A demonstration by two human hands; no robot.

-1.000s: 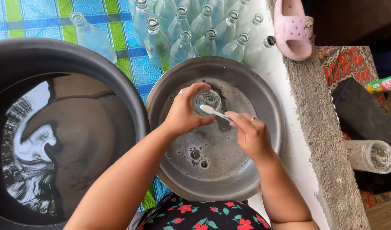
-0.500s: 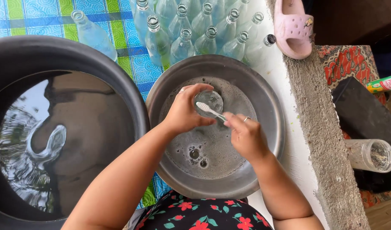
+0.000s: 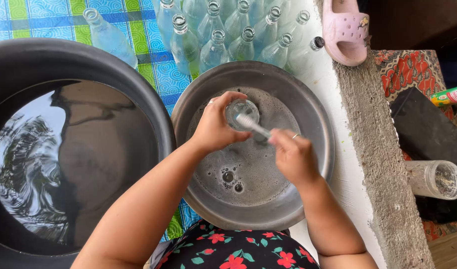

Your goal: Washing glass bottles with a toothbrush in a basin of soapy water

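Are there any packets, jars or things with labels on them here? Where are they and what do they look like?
Green can or tube: far right edge, lying on its side, green with a red and yellow label, mostly cut off.
Clear plastic jar: right side, lying on its side past the concrete ledge, open mouth, no label visible.
Clear glass bottles: top, on the checked mat, no labels visible.

A clear glass bottle [image 3: 242, 112] stands with its round end facing up, over the upper middle of the metal basin [image 3: 318, 129]. 1 pale toothbrush [image 3: 252, 125] lies slanted across that end, bristles touching the glass.
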